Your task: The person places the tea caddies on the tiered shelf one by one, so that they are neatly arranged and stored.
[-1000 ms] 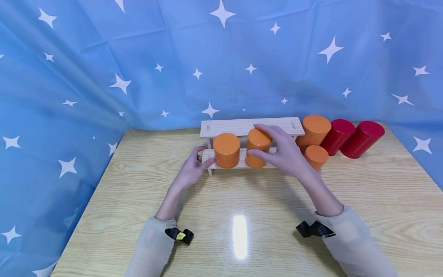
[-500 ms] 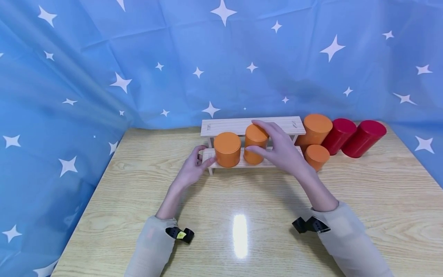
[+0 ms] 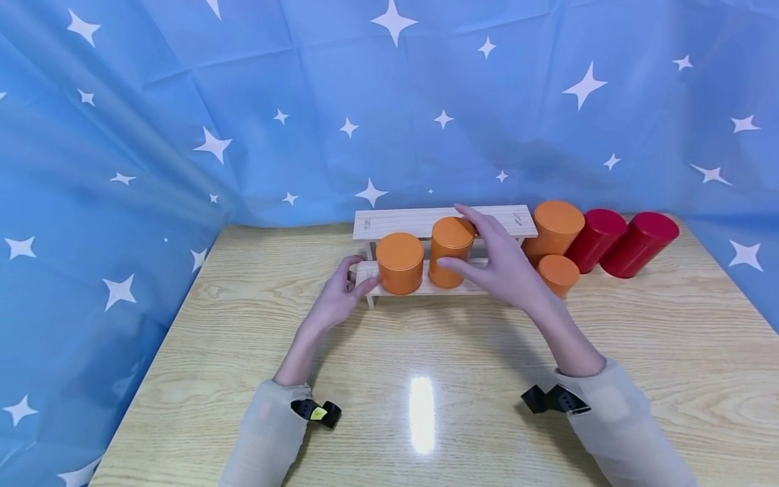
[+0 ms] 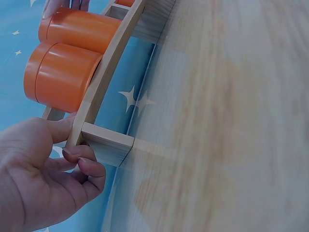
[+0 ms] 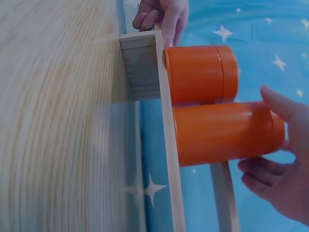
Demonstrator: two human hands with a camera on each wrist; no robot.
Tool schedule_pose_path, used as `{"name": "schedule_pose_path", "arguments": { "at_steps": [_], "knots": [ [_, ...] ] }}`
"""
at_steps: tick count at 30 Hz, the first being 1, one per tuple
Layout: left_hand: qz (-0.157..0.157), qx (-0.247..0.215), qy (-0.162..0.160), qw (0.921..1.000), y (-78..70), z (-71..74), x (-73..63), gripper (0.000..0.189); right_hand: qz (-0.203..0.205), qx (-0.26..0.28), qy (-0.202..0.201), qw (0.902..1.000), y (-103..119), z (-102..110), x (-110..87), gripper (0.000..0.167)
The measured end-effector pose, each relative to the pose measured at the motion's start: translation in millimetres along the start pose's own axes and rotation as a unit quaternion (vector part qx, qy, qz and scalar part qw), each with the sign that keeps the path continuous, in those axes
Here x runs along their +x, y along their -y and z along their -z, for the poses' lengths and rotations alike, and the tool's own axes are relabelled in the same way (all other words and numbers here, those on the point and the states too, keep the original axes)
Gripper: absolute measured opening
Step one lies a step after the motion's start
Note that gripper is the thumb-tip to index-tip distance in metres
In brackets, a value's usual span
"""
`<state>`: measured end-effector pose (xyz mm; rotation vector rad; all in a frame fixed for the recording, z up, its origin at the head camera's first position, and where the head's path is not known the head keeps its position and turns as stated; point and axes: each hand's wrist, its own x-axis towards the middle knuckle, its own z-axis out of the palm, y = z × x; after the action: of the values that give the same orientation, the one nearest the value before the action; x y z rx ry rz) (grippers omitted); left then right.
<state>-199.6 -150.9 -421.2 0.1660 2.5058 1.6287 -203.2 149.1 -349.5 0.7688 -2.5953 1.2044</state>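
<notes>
A two-tier wooden shelf (image 3: 402, 222) stands against the backdrop in the head view. On its lower tier two orange canisters stand upright, a wide short one (image 3: 399, 267) at the left and a slimmer, taller one (image 3: 449, 238) beside it. My left hand (image 3: 335, 297) grips the left end of the lower tier, thumb on top and fingers curled below, as the left wrist view shows. Around the slim canister's upper part, my right hand (image 3: 504, 267) has its thumb and fingers spread. In the right wrist view the fingers (image 5: 263, 174) lie apart from that canister.
Right of the shelf stand a large orange canister (image 3: 555, 233) and a small orange one (image 3: 558, 274). Beyond them are two red canisters, one nearer (image 3: 599, 237) and one farther right (image 3: 639, 243). A blue star-patterned cloth (image 3: 304, 135) hangs behind the wooden table (image 3: 462, 419).
The slim orange canister has moved slightly back and left onto the lower tier beside the wide one. My right hand has then spread its fingers and loosened from it. The left hand stays put.
</notes>
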Motion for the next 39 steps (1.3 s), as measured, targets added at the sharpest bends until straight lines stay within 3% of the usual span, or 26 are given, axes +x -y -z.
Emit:
{"name": "schedule_pose_path", "arguments": {
  "at_steps": [5, 18, 29, 39],
  "knots": [
    [-0.003, -0.001, 0.001, 1.0, 0.3, -0.6, 1.4, 0.061, 0.021, -0.006, -0.038, 0.999, -3, 7, -6.7, 0.081],
    [-0.001, 0.0, 0.002, 1.0, 0.5, -0.5, 2.2, 0.061, 0.016, -0.041, -0.083, 0.9956, -14, 38, -33.2, 0.081],
    [0.0, -0.006, 0.004, 1.0, 0.1, -0.3, 1.2, 0.063, -0.022, -0.046, -0.104, 0.9933, -36, 60, -57.9, 0.081],
    [0.0, -0.005, 0.003, 1.0, 0.2, 0.1, 0.2, 0.062, -0.064, -0.058, -0.087, 0.9925, -56, 73, -74.9, 0.076]
  ]
}}
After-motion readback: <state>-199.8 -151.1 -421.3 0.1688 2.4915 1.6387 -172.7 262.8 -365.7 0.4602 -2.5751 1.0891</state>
